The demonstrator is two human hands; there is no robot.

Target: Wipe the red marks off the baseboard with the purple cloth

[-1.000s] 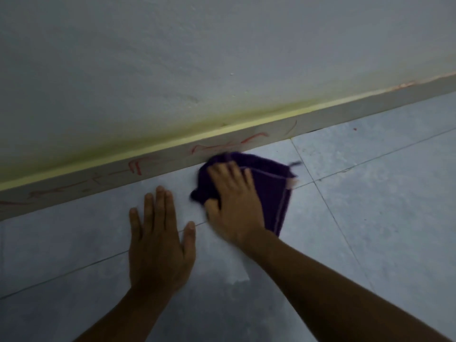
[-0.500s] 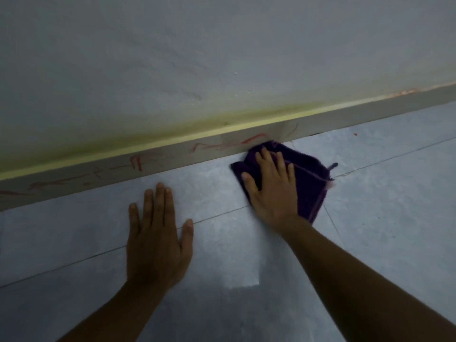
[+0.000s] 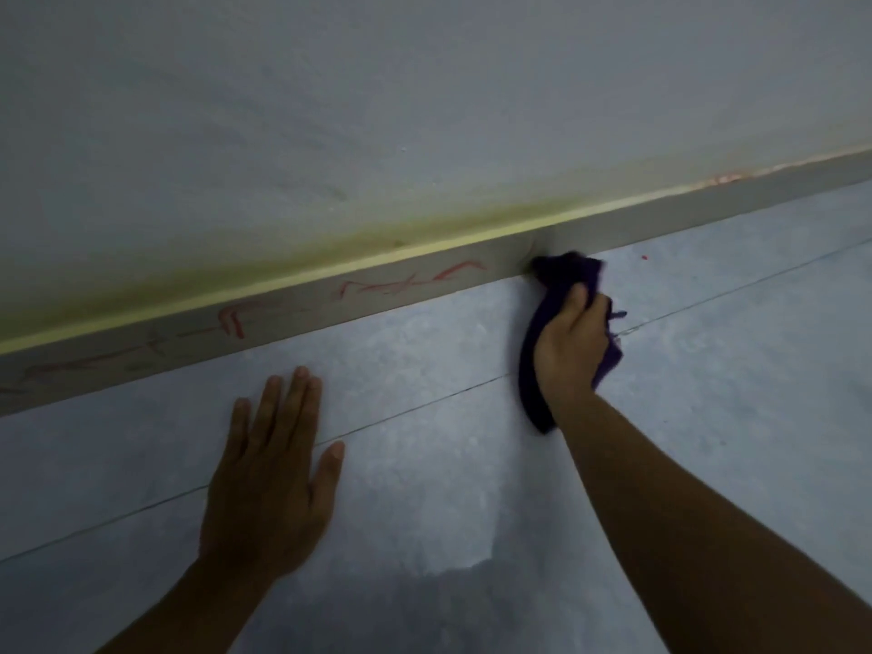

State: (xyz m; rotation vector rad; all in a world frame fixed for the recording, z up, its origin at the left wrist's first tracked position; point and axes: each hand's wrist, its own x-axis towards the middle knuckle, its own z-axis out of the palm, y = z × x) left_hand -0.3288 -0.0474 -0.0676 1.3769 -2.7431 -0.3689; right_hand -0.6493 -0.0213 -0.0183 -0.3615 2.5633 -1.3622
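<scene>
Purple cloth (image 3: 542, 351) bunched in right hand (image 3: 573, 344), fingers curled around it, top end pressed against baseboard (image 3: 684, 207). Red marks (image 3: 410, 283) along baseboard to the left, fainter and hard to read toward the frame edge. Left hand (image 3: 271, 483) flat on tiled floor (image 3: 708, 370), fingers extended, near together, thumb out.

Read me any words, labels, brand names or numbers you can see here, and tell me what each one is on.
None: no readable text in this view.
The red marks on the baseboard are scribbled strokes, not letters or numbers.
The purple cloth in the right hand shows no label or tag.
The wall and floor tiles carry no print.
</scene>
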